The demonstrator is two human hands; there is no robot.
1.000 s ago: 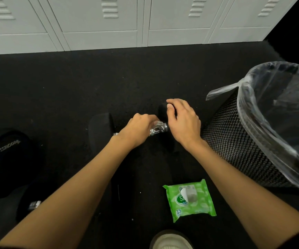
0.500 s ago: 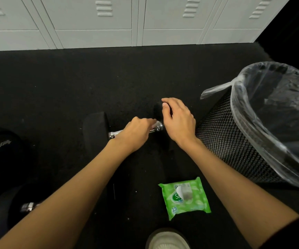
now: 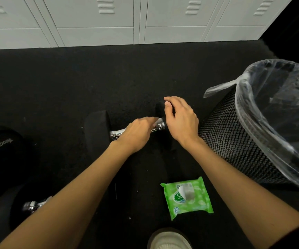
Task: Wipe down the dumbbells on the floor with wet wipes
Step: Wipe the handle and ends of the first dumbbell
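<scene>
Starting nearest, a pale shoe [image 3: 170,239] is seen at the lower edge, and just beyond it the green wet wipes pack [image 3: 186,198] lies on the black floor [image 3: 55,87], flap peeled up. A second dumbbell [image 3: 35,205] lies at lower left, partly hidden by the forearm.

Further out lies the dumbbell [image 3: 96,130] in hand. Its right head [image 3: 160,107] is clasped by the right grip [image 3: 181,121], fingers curled over the top. The left grip [image 3: 137,133] is laid over the chrome handle [image 3: 117,134] and blurred, so it cannot be told whether a wipe is pinched beneath it.

The handle is best rubbed end to end, with the head pinned so that rolling is prevented.

A lined mesh bin [image 3: 235,141] stands just to the right, with lockers [image 3: 94,15] behind.
</scene>
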